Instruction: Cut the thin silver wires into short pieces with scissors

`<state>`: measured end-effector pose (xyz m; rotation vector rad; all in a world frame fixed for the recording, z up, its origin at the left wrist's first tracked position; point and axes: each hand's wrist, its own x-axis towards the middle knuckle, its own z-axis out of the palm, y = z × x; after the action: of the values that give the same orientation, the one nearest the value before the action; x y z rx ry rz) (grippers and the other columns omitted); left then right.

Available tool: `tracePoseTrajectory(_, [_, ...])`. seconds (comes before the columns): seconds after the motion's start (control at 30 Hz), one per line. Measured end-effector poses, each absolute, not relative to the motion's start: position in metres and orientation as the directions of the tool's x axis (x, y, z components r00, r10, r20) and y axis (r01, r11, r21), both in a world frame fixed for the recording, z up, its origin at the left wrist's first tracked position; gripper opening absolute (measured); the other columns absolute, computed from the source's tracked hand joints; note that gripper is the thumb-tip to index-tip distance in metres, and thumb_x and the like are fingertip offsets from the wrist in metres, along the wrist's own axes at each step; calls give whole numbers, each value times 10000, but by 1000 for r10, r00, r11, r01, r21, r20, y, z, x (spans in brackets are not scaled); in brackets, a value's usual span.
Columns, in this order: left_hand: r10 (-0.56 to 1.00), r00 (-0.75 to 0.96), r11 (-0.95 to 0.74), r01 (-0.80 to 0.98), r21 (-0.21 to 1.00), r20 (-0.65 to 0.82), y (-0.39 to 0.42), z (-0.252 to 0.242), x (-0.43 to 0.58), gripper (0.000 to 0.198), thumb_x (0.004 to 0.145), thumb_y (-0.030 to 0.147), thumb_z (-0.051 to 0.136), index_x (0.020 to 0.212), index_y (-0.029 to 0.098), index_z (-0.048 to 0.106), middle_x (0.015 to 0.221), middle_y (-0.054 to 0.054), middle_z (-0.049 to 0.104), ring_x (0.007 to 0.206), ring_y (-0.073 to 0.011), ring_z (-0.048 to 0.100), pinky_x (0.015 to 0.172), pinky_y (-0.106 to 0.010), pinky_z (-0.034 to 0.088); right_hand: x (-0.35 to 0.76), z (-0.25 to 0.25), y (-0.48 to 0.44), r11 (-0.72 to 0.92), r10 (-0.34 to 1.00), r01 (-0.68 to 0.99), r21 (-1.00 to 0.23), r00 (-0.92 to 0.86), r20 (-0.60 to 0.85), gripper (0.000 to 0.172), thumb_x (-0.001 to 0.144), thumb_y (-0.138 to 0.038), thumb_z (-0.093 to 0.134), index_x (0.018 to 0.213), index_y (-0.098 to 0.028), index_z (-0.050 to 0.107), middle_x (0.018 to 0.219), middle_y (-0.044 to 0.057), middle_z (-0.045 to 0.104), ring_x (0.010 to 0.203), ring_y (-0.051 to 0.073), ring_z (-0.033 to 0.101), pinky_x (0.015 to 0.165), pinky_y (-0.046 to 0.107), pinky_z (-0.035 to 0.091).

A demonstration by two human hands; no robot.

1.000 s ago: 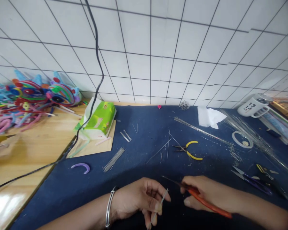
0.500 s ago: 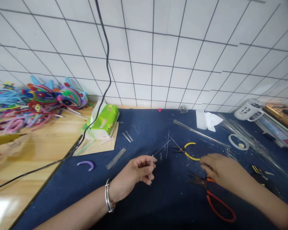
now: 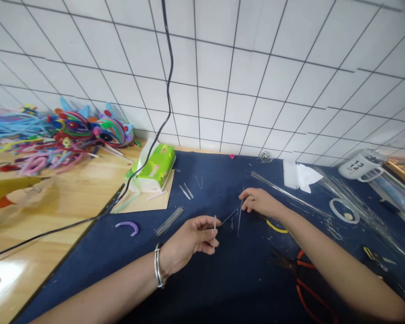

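My left hand (image 3: 197, 234), with a silver bangle at the wrist, pinches a thin pale stick (image 3: 215, 231) upright between thumb and fingers. To its right, my right hand (image 3: 258, 201) is low over the dark blue cloth, its bent fingertips closed at the upper end of a thin metal wire (image 3: 239, 225). Whether that wire is lifted I cannot make out. Another thin wire (image 3: 230, 216) slants between the two hands. Yellow-handled pliers (image 3: 276, 227) are partly hidden below my right forearm. Red-handled pliers (image 3: 299, 274) lie nearer, also partly covered.
Short wires (image 3: 169, 221) lie in a bundle left of my left hand, near a purple curved piece (image 3: 128, 226). A green tissue pack (image 3: 157, 166) and black cable (image 3: 168, 85) are behind. Long wires (image 3: 354, 198), a tape roll (image 3: 344, 211) and mug (image 3: 361, 165) stand right.
My right hand has moved left from beside the pliers to the loose wires in the middle. The left hand still holds the pale stick. The view has shifted slightly.
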<state>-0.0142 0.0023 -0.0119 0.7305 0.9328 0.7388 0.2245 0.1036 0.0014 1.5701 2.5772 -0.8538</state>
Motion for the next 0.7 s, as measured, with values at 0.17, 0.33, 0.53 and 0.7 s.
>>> tracePoseTrajectory(0.17, [795, 441, 552, -239, 799, -417, 2, -12, -13, 307, 706, 258, 633, 970, 132, 543, 766, -18, 541, 633, -105, 568, 559, -233, 492, 224, 1, 105, 439, 819, 805, -400, -541, -190, 229, 817, -167, 414, 1006, -163, 543, 858, 50, 612, 759, 132, 548, 653, 240, 385])
tracePoseTrajectory(0.33, [795, 452, 545, -242, 803, -404, 2, -15, -13, 292, 708, 255, 630, 963, 138, 548, 807, -25, 547, 639, -104, 571, 558, -235, 490, 222, 4, 103, 754, 649, 655, -51, -755, -93, 222, 837, -110, 400, 976, -146, 569, 914, 98, 552, 903, 187, 442, 724, 303, 331])
tracePoseTrajectory(0.53, [791, 463, 549, -248, 798, -400, 3, -15, -14, 301, 706, 247, 634, 969, 133, 543, 754, -19, 552, 626, -104, 567, 556, -229, 488, 212, 12, 106, 913, 339, 267, 309, -917, -208, 249, 853, -68, 347, 777, -111, 579, 759, 86, 540, 778, 185, 421, 648, 318, 276])
tracePoseTrajectory(0.7, [785, 474, 552, -245, 797, -398, 4, -17, -14, 323, 702, 239, 635, 993, 137, 539, 729, -14, 550, 619, -104, 568, 554, -228, 490, 203, 16, 111, 928, 267, 175, 328, -927, -263, 234, 852, -82, 359, 773, -113, 577, 753, 85, 552, 747, 178, 430, 623, 310, 262])
